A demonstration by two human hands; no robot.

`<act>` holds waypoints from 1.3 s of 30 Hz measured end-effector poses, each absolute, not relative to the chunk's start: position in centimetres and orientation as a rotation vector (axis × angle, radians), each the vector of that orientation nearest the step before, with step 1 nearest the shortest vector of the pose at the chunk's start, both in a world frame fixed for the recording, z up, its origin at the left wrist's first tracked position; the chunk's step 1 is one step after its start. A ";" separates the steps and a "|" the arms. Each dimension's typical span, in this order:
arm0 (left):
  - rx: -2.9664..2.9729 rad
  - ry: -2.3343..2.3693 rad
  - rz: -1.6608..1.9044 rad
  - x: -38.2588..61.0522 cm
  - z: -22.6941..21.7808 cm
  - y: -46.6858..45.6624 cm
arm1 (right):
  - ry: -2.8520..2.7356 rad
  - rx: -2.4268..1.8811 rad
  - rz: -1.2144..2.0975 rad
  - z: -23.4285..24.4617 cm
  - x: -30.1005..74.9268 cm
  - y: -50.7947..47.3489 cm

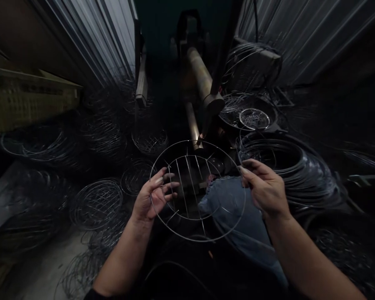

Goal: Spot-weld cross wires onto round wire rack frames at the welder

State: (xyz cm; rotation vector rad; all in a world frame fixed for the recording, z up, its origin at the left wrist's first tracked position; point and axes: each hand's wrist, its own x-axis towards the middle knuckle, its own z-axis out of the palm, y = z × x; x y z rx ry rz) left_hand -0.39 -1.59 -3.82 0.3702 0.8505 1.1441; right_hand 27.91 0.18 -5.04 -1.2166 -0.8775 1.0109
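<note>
Head view: dim workshop, much of the edges blurred. Both hands hold a round wire grille (190,183) at chest level in the near centre, tilted with its far edge up. It has an outer ring, a smaller inner ring and straight cross wires running near to far. Left hand (153,196) is closed on the left side of the grille, thumb near the outer ring, fingers curled across the cross wires. Right hand (264,187) is clamped on the right edge of the outer ring, fingertips pressed together over the wire, palm turned down. Under the grille and just right of centre lies blue denim-like cloth (234,221); cannot tell whether the grille touches it. Beyond the grille's far edge stands a machine with a thick brown cylindrical arm (203,79) pointing toward the viewer, a thinner bar (192,123) below it reaching close to the grille's far rim. To the right, just beside the right hand, is a deep stack of plain wire rings (287,166). Farther right and back, a small round grille (254,118) lies on another pile of rings. On the floor to the left, many finished grilles are heaped, one clearly seen near the left forearm (96,204). A yellow crate (25,100) sits far left. Corrugated metal sheeting (112,37) lines both sides.
</note>
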 end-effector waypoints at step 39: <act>0.491 0.803 1.299 -2.2 2.9 0.2 | -0.814 -1.086 1.510 -0.5 24.2 7.9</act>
